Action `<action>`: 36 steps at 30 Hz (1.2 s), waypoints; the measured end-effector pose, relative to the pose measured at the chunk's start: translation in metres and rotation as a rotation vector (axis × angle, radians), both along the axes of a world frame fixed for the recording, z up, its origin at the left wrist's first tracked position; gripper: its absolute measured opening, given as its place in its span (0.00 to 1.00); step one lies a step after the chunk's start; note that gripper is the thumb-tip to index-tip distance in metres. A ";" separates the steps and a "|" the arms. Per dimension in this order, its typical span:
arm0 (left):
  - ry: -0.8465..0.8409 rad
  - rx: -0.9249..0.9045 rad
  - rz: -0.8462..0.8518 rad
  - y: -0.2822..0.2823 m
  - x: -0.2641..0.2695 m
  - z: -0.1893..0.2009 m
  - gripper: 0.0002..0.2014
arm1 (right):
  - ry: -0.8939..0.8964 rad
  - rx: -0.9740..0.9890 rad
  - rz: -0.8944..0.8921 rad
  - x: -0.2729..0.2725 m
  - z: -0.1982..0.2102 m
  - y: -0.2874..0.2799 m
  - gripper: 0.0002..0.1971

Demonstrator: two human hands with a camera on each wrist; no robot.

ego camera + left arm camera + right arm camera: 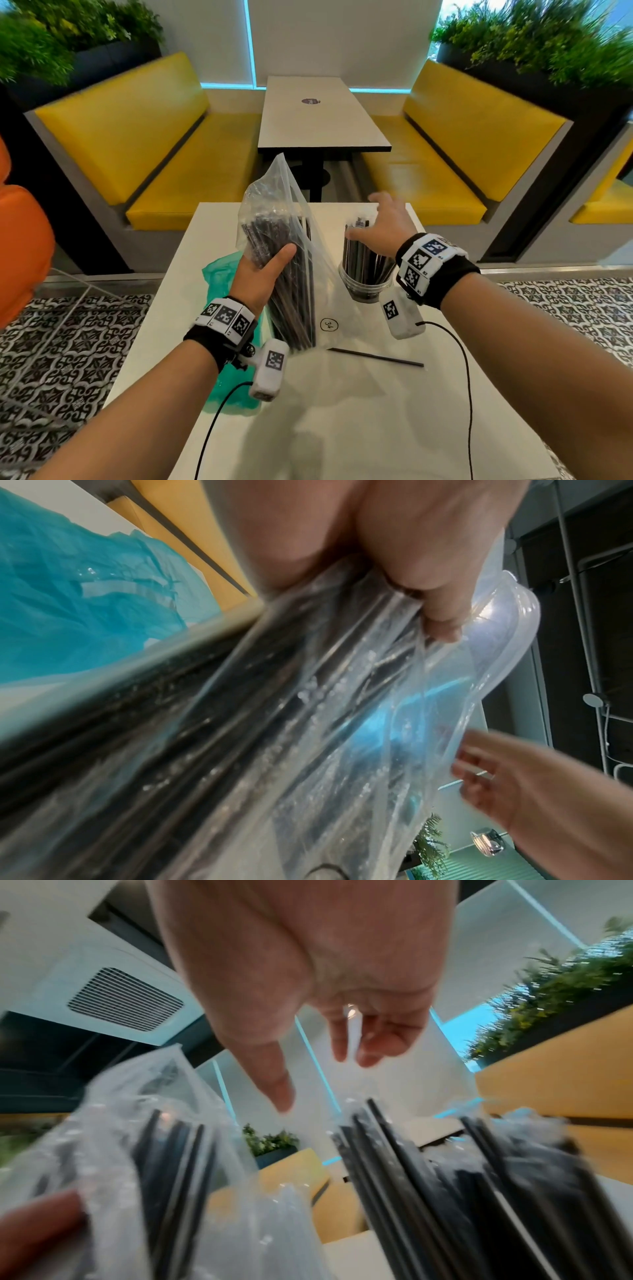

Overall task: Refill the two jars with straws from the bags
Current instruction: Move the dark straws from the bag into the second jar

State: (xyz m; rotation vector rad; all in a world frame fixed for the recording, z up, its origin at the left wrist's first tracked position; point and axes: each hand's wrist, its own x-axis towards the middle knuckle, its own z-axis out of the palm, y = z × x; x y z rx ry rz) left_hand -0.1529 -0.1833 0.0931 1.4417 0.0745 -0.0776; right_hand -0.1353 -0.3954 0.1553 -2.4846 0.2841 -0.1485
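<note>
At the far left of the white table [359,428] a crumpled teal bag [219,270] lies flat, partly under the left forearm; just right of it the left hand [265,274] is clamped around a clear plastic bag [274,212] of black straws [291,308], thumb across the front and fingers hidden behind, holding it upright and tilted, its lower end resting on the table and its open top rising above the hand; the left wrist view shows the thumb [435,599] pressing into the wrinkled film over the dark bundle. In front of the bag's foot a circled number 34 [329,324] is marked on the table, and to its right a single black straw [376,358] lies loose on the surface. Further right a clear jar [364,286] stands on the table, already packed with upright black straws; the right hand [387,226] hovers just over their tips, fingers spread and relaxed, gripping nothing, and whether the palm touches the tips cannot be told. The two hands are apart, the bag between them. Beyond the table stand yellow benches [137,137] and a second table [318,113].
</note>
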 end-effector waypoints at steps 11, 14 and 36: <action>0.024 -0.065 -0.067 -0.001 -0.007 0.013 0.01 | 0.202 0.211 0.386 -0.009 0.005 0.051 0.28; 0.018 -0.041 -0.092 0.000 -0.010 0.012 0.02 | 0.239 0.287 0.449 -0.012 0.004 0.051 0.16; 0.101 0.042 -0.101 0.003 -0.006 0.006 0.26 | 0.149 0.354 0.458 -0.002 -0.008 0.069 0.06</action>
